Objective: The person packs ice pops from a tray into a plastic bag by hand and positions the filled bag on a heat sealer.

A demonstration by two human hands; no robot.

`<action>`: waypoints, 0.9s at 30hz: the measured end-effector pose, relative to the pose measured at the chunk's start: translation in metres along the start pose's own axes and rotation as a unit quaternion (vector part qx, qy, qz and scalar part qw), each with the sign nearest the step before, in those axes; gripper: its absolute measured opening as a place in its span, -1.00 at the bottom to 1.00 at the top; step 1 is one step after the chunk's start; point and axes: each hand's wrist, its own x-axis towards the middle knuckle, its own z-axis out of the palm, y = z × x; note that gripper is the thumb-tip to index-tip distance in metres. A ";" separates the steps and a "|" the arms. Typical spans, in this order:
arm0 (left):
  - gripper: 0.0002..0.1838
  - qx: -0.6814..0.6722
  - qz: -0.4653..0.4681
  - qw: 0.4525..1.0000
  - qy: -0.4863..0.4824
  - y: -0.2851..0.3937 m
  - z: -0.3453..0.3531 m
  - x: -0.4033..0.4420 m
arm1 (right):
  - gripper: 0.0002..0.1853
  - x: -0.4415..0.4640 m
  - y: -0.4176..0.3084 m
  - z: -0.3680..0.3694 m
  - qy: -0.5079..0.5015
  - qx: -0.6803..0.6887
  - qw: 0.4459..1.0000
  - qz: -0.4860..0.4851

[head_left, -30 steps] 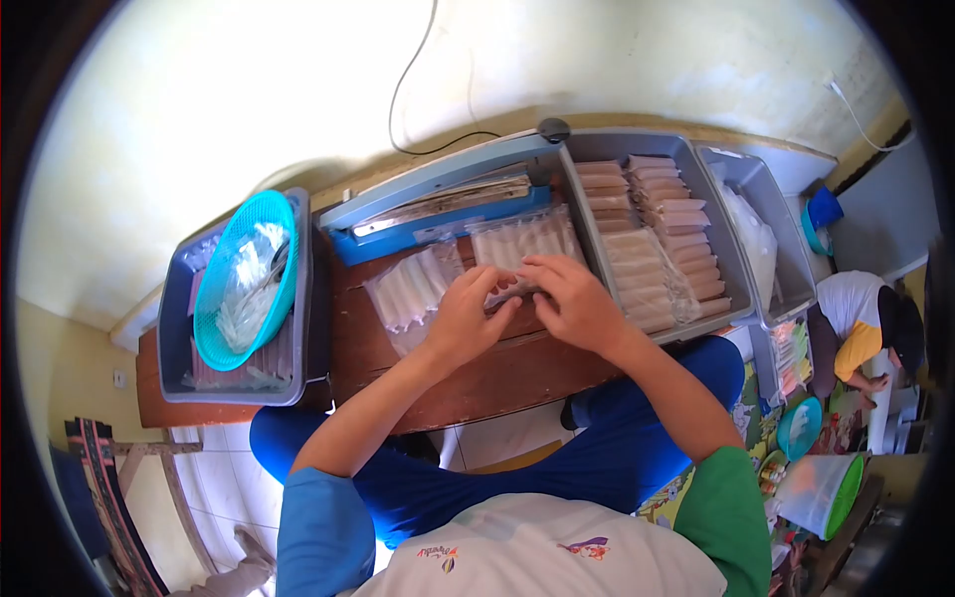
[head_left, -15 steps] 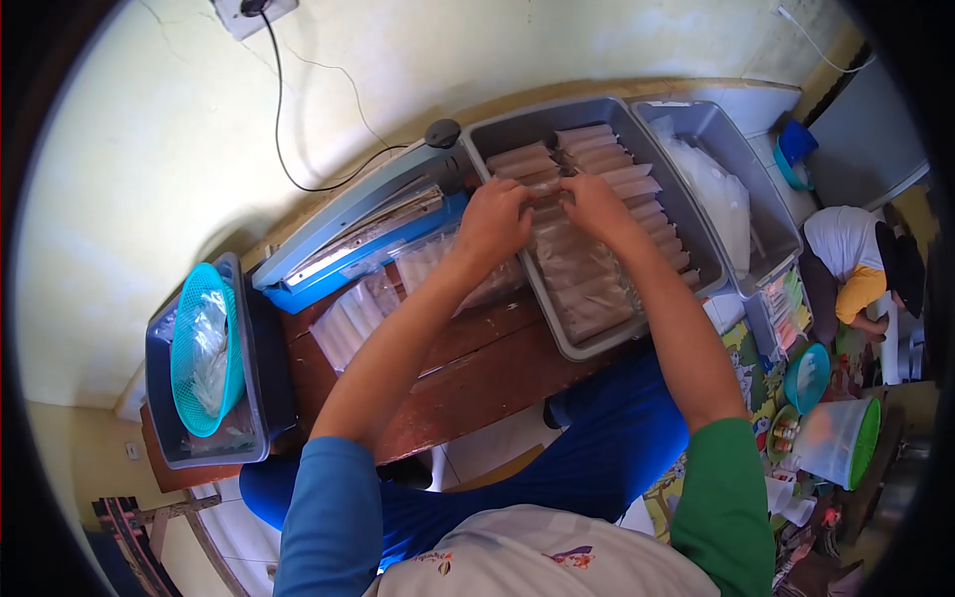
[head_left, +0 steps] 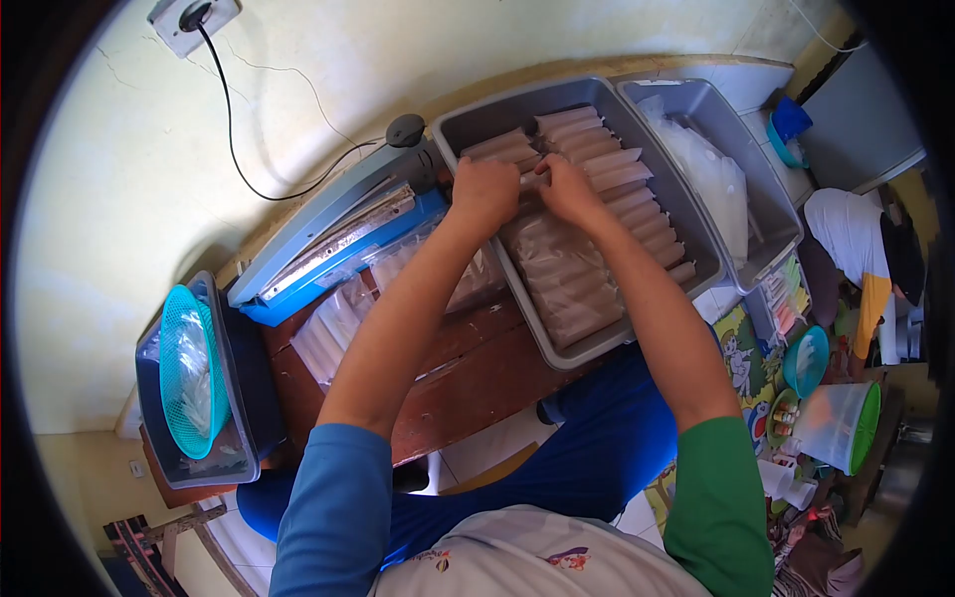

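Observation:
A grey tub [head_left: 562,360] holds rows of slim, sealed plastic tubes filled with pinkish-brown stuff [head_left: 567,289]. Over its left side, my left hand [head_left: 485,191] is closed, its fingers curled around one end of a filled plastic tube [head_left: 531,181]. My right hand [head_left: 569,189] pinches at the other end of that tube, thumb and forefinger together. Most of this tube is hidden by my fingers. More tubes lie side by side in the right-hand row [head_left: 622,179]. Below my left forearm, clear plastic packs of pale tubes [head_left: 338,323] rest on the brown wooden table [head_left: 468,363].
A blue heat sealer [head_left: 338,249] with a raised grey arm stands along the wall, its cord running to a socket [head_left: 194,20]. A turquoise basket [head_left: 189,373] sits in a dark tub at left. Another grey tub [head_left: 766,254] holds clear bags. A person [head_left: 846,239] crouches at far right.
The view has shifted a little, so the tub and sealer sit further left. Both hands stay together over the tub's left row. The person at right has lowered an arm.

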 end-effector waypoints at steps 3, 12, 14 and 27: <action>-0.75 -0.009 -0.006 0.999 0.050 -0.002 0.006 0.000 | -0.65 0.000 0.000 0.001 0.044 0.002 0.999 0.002; -0.78 -0.105 0.001 0.985 0.134 -0.006 0.010 0.000 | -0.65 0.001 -0.026 -0.008 0.056 0.283 0.957 0.015; -0.78 -0.230 -0.012 0.952 0.204 -0.007 -0.001 -0.007 | -0.64 -0.008 -0.048 -0.020 0.106 0.238 0.965 -0.037; -0.80 -0.595 -0.045 0.758 0.264 -0.009 -0.022 -0.131 | -0.76 -0.111 -0.138 -0.017 0.189 0.121 0.913 -0.341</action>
